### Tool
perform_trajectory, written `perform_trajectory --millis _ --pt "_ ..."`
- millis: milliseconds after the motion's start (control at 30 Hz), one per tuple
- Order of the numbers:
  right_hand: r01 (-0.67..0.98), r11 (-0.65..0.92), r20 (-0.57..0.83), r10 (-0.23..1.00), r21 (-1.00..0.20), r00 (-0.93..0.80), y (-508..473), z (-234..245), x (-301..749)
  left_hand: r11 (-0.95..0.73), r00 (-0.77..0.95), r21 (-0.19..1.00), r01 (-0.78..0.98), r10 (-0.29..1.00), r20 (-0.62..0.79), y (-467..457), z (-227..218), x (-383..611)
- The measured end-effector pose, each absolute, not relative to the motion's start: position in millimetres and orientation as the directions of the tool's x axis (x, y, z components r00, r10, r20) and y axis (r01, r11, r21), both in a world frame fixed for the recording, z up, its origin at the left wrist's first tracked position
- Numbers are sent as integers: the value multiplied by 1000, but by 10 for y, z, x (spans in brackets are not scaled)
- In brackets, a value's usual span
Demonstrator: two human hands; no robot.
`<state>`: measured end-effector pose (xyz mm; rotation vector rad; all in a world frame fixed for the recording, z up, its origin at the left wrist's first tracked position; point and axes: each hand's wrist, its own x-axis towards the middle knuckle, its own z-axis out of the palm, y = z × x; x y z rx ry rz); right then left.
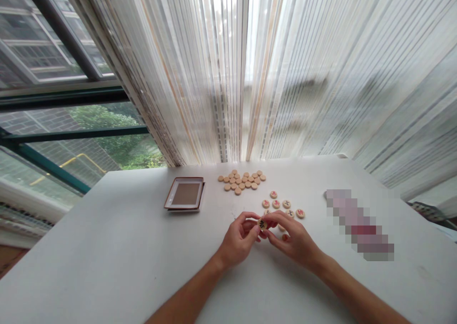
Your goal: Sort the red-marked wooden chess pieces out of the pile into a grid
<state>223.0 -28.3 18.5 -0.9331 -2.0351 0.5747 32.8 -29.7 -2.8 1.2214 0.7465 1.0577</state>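
A round wooden Chinese chess piece [262,224] with a black character is held up between my two hands, its marked face turned toward me. My left hand [238,238] pinches its left side, the thumb in front. On the other side, my right hand [291,236] has its index finger and thumb closed in at the piece's edge. Just beyond the hands lie several face-up Chinese chess pieces [276,203] with red or black characters. My fingers partly cover some of these. Farther back, several blank-topped pieces [245,180] lie in a loose cluster.
A shallow brown-edged box [183,192] with a white inner border sits left of the cluster. To the right, a pixelated long object [359,226] lies on the white table [107,248]. Striped curtains [232,76] hang along the table's far edge, with a window at left.
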Motion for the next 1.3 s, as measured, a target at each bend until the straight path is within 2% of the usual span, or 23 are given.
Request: perform_trajectory --millis 333,633,933,1300 --pt "363 641 482 758 -676 -440 -297 95 2194 53 343 966 -253 938 38 -323 -64 365" --pt "417 607 437 787 -677 -435 -308 151 2220 1 316 984 -178 947 56 -313 -36 355" --pt "424 604 445 791 -674 -420 -294 180 2251 7 385 967 -256 918 95 -336 -60 344" --pt "415 532 391 839 -738 -380 -304 160 2243 -26 350 987 -156 933 80 -360 -55 371"
